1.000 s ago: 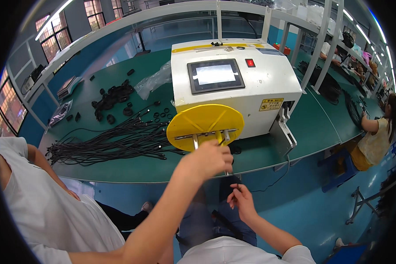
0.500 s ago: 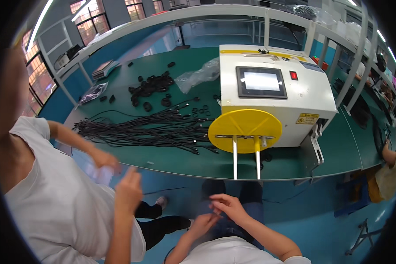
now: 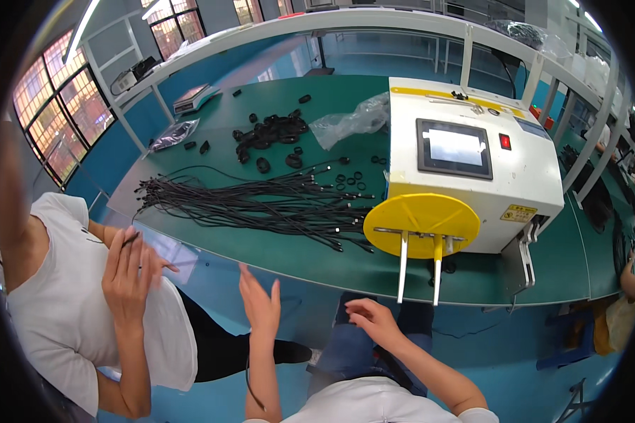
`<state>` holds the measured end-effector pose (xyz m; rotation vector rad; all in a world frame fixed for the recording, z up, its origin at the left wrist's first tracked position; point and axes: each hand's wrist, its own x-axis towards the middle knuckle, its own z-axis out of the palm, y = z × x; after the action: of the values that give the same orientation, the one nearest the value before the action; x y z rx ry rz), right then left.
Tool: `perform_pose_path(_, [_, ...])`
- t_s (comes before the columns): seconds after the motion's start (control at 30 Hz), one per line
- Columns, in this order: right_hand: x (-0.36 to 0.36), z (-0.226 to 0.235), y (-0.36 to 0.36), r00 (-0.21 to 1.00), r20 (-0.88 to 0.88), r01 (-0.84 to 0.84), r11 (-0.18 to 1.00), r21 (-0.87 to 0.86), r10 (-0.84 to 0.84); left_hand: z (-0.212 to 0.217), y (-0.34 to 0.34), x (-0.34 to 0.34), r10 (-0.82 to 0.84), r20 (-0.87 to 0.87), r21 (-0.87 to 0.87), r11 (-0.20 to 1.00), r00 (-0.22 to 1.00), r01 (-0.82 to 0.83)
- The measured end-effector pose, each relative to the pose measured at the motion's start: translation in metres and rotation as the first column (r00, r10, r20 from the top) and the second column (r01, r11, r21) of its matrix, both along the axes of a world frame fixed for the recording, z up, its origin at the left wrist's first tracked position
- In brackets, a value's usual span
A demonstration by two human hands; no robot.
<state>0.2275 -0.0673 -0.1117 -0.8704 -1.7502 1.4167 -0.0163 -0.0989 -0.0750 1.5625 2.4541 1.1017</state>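
Observation:
My left hand is raised near the front edge of the table, its fingers stretched out and apart, with nothing visible in it. A thin black strand runs along my left forearm; what it belongs to I cannot make out. Over my lap, my right hand has loosely bent fingers apart from the thumb and nothing between them. Above it stands a white machine with a screen and a yellow disc bearing two prongs. A spread of black cables lies on the green table, left of the disc.
At my left, a co-worker in a white shirt holds up both hands, a dark thin piece at the fingers. Black ring-shaped parts, a clear plastic bag and a scale-like device lie farther back. Another person's arm shows far right.
My hands have come apart: the left moved left and up and spread its fingers, while the right stayed over my lap. The co-worker's hands came together. The view has turned slightly left.

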Motion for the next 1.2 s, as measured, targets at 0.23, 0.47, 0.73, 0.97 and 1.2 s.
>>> perform_pose_path(0.23, [-0.095, -0.016, 0.113, 0.653, 0.383, 0.100, 0.576, 0.811, -0.653, -0.052, -0.083, 0.032, 0.140, -0.210, 0.224, 0.970, 0.968, -0.092])
perform_pose_path(0.47, [-0.109, -0.022, 0.130, 0.562, 0.302, -0.038, 0.340, 0.940, -0.770, -0.125, -0.124, 0.043, -0.335, 0.119, -0.172, 0.920, 0.935, 0.352])
perform_pose_path(0.73, [-0.073, 0.017, 0.042, 0.802, 0.322, 0.052, 0.595, 0.802, -0.504, -0.005, 0.027, 0.028, -0.460, -0.351, -0.064, 0.880, 0.815, 0.470])
perform_pose_path(0.97, [-0.008, 0.053, 0.001, 0.889, 0.321, 0.188, 0.900, 0.393, -0.326, -0.048, 0.120, -0.063, -0.260, -0.479, 0.183, 0.905, 0.838, 0.385])
perform_pose_path(1.2, [0.083, 0.101, -0.056, 0.929, 0.287, 0.195, 0.968, 0.161, -0.235, -0.047, 0.129, -0.121, -0.335, -0.405, 0.093, 0.911, 0.851, 0.403])
